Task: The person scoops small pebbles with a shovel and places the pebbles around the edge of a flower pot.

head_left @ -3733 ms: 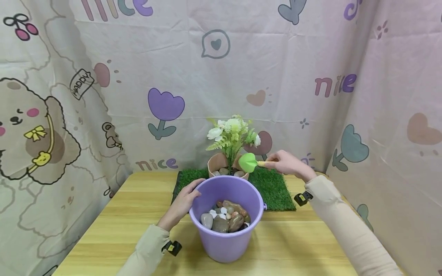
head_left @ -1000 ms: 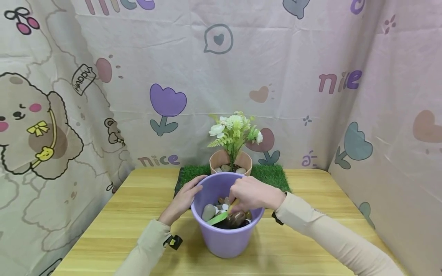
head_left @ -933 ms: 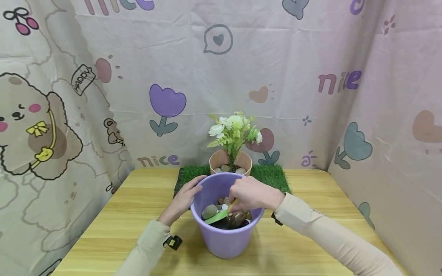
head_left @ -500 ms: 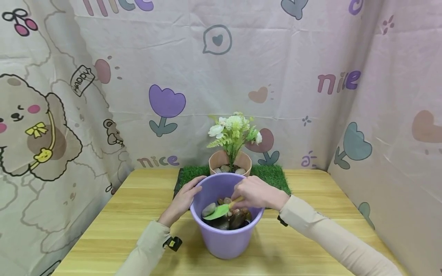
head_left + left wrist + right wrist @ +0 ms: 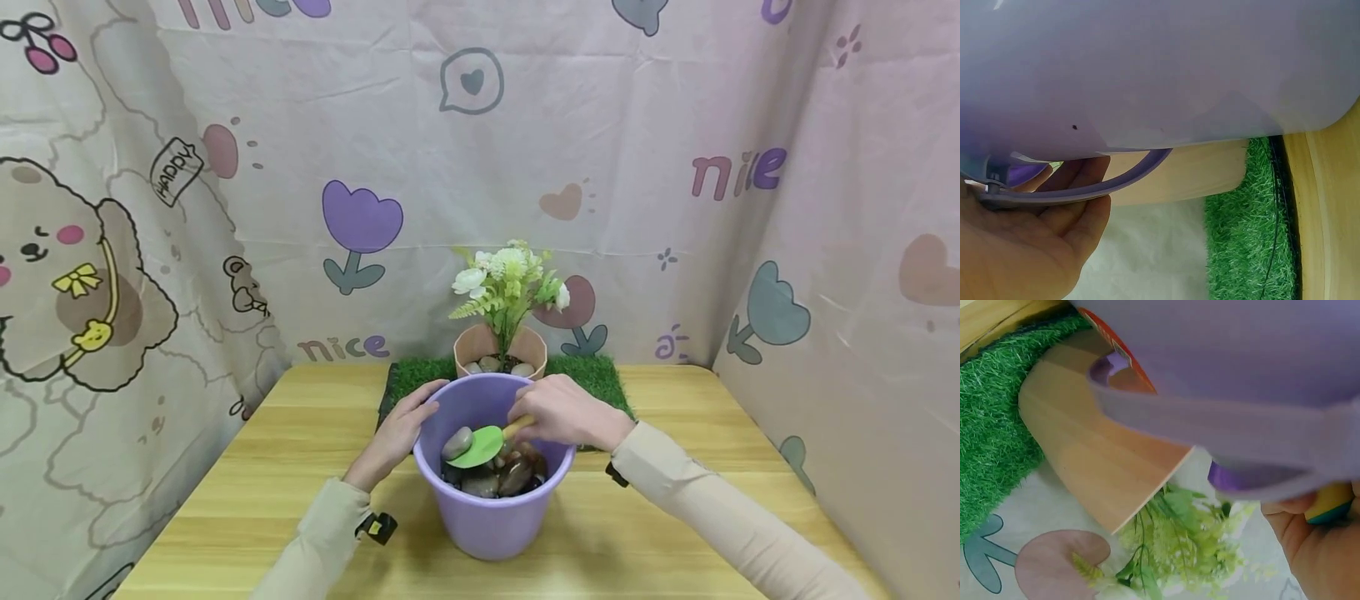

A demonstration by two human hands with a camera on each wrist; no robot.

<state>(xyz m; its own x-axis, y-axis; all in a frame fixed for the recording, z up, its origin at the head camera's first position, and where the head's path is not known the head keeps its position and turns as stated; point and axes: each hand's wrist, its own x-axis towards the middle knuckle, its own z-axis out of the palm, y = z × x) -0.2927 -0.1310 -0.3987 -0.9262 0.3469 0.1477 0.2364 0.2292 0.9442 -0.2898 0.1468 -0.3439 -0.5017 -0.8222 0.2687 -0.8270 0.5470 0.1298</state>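
A purple bucket [image 5: 491, 529] stands on the table with brown and grey stones [image 5: 517, 473] in it. My left hand [image 5: 393, 435] grips its left rim, fingers on the outside in the left wrist view, beside the bucket's handle [image 5: 1129, 181]. With my right hand [image 5: 568, 412] I hold a toy shovel by its short yellowish handle [image 5: 519, 427]. Its green blade [image 5: 478, 448] is inside the bucket, over the stones. One smooth grey stone [image 5: 457, 442] lies at the blade's left edge, against the bucket's inner wall. The right wrist view shows the shovel's handle end [image 5: 1330, 503] in my palm.
Just behind the bucket is a peach-coloured flowerpot [image 5: 465, 346] with white flowers [image 5: 504, 271] and several stones in it. It stands on a green artificial-grass mat [image 5: 600, 383] on the wooden table [image 5: 315, 417]. Printed cloth [image 5: 420, 167] hangs behind and at both sides.
Earlier the shovel was beside the flowerpot; it then went down into the bucket. Over the last second its blade has risen, lifting the grey stone along the left wall. My left hand stays put.
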